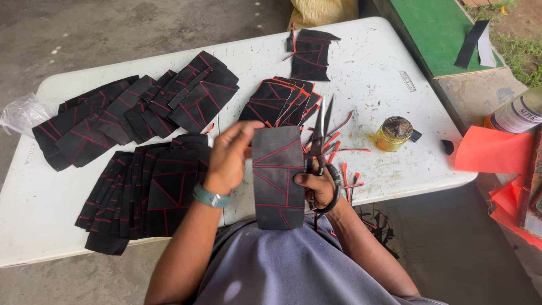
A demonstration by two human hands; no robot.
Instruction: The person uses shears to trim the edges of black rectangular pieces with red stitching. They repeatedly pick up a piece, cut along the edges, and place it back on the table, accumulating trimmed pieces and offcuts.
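The person is holding a black panel with red lines [277, 176] upright over the near edge of the white worktop [372, 68], its lower end hanging down in front of their grey shirt. The left hand [230, 157], with a teal band at the wrist, is closing its grip around the panel's upper left edge, fingers curling over the top corner. The right hand [319, 186] is pressing against the panel's right edge while its fingers are threading the loops of a pair of scissors [322, 148], whose blades are standing slightly parted and pointing toward the far edge. Red offcut strips [344, 169] are lying scattered just beside the scissors. A small yellow jar [394, 134] is sitting toward the right edge. Rows of similar black panels [141, 107] are fanning across the left half of the worktop, and another stack [282, 101] is resting near the middle, just beyond the hands.
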